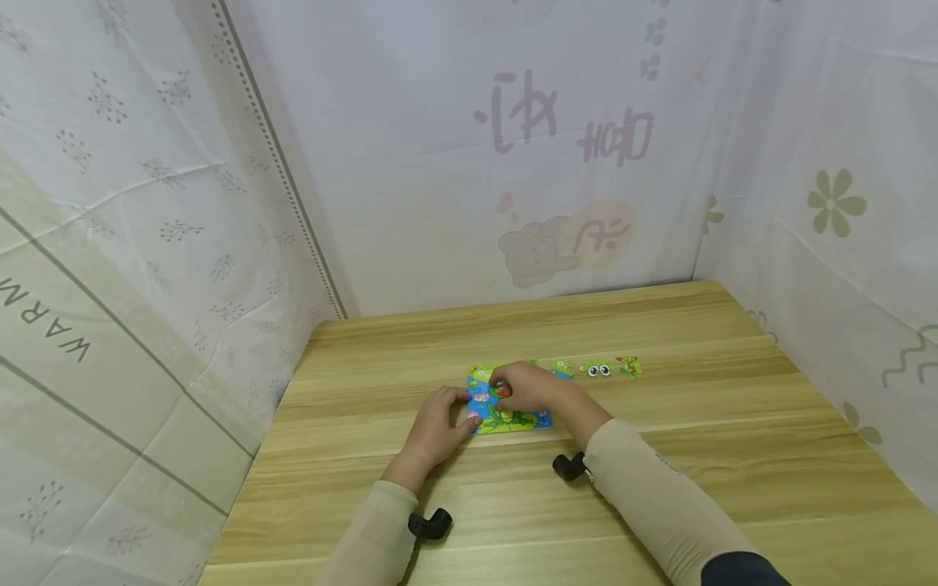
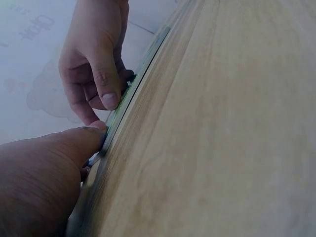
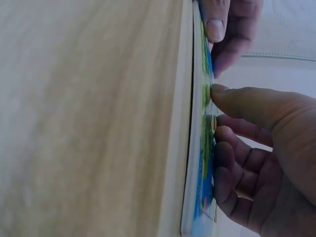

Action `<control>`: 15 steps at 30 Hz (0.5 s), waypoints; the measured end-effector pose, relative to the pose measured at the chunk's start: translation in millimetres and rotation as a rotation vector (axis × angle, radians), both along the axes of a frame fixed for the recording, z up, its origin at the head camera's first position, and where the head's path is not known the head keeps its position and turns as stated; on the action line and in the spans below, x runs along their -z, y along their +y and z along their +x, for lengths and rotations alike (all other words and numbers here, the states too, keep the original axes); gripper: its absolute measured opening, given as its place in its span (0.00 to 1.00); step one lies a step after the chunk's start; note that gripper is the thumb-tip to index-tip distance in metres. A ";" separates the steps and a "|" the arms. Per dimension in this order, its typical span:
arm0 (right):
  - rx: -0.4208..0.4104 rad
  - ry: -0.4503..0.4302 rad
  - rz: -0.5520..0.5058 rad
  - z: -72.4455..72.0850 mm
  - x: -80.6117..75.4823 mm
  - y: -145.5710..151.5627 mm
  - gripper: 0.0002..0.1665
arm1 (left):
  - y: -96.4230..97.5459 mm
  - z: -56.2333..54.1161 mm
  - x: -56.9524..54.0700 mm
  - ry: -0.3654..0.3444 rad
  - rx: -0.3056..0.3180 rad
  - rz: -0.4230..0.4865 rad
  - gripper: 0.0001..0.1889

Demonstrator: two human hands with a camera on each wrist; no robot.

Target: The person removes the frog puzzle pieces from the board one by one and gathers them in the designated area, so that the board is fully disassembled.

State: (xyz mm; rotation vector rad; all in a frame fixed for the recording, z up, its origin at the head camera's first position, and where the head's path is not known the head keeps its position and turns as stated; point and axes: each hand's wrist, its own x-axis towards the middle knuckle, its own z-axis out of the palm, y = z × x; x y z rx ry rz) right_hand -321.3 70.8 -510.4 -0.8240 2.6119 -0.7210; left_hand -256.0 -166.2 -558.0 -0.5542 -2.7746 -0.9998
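Observation:
A frog jigsaw puzzle [image 1: 513, 422] in a flat tray lies in the middle of the wooden table. My left hand [image 1: 437, 427] holds its left side, with the thumb on the front left corner and fingers at the left edge. Over the picture, my right hand [image 1: 529, 386] pinches a red and green puzzle piece [image 1: 501, 389] between thumb and fingers, low against the surface. The right wrist view shows the right thumb [image 3: 237, 101] and curled fingertips touching the puzzle's face. How far the piece sits in the picture is hidden by the fingers.
Loose pieces lie in a row right of the puzzle: a blue and green piece [image 1: 563, 369], a piece with two eyes [image 1: 598, 369] and a flowered piece [image 1: 628, 366]. Patterned cloth [image 1: 440, 163] hangs behind and beside the table [image 1: 703, 456].

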 end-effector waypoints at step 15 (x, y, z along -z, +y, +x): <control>0.046 0.030 0.044 0.5 5.9 -4.7 0.24 | 0.9 2.0 -1.3 -0.006 -0.005 0.019 0.23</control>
